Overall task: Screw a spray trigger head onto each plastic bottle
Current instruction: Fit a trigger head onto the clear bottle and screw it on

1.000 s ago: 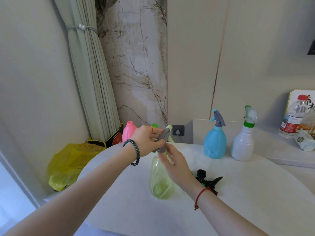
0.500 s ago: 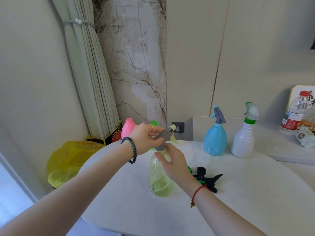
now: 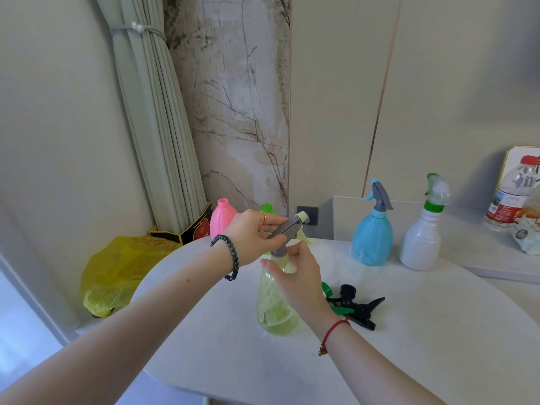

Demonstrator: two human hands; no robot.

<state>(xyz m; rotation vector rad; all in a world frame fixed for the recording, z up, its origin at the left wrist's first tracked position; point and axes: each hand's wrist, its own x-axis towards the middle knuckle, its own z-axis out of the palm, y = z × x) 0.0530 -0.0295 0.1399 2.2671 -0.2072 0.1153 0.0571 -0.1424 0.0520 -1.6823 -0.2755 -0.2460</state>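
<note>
A clear yellow-green bottle stands upright on the white round table. My right hand grips its neck. A grey trigger head with a pale nozzle sits on the bottle's mouth, and my left hand is closed around it. Behind my left hand stand a pink bottle and a green bottle, both without heads. A black trigger head and a green one, mostly hidden, lie loose beside my right wrist. A blue bottle and a white bottle carry heads.
A yellow plastic bag and a black-and-red box lie on the floor at the left under a tied curtain. A water bottle and a wrapped packet sit on the ledge at the right.
My left hand has turned the grey trigger head slightly on the bottle's neck; the nozzle points more to the right. The camera has tilted up a little.
</note>
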